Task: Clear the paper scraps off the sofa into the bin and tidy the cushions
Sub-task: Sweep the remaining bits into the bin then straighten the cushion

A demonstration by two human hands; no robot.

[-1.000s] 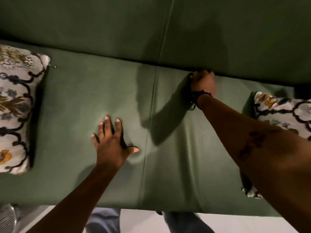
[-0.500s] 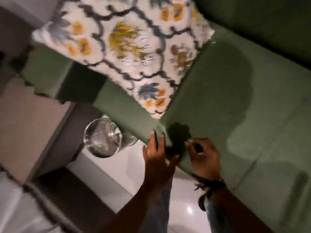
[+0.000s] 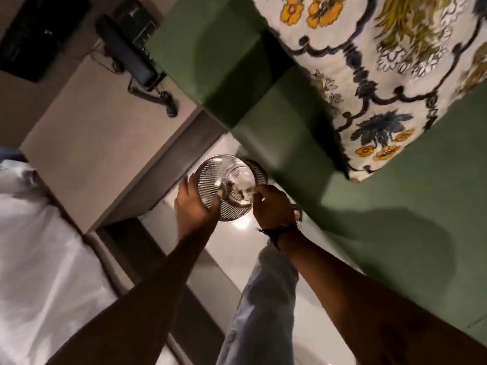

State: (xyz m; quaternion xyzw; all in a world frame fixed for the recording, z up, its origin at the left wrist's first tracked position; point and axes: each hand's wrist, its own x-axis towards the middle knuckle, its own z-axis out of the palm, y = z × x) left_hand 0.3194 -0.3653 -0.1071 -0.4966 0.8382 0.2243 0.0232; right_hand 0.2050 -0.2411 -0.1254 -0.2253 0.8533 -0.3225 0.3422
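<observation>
Beside sofa (image 3: 395,206), bin (image 3: 226,191) between both hands' fingers (image 3: 259,193).

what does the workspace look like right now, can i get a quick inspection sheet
surface: green sofa seat, no loose scraps seen on the visible part
job's things: metal mesh bin on the floor beside the sofa end; floral cushion at that end of the sofa; paper scraps too blurred to confirm
clutter: nothing seen
hands: left hand on the bin's near rim; right hand over the bin mouth, fingers pinched, contents cannot be told
cables: coiled phone cord trailing from a dark telephone on the side table
surroundings: glossy pale floor, white bedding at the left, the person's light trouser leg
</observation>
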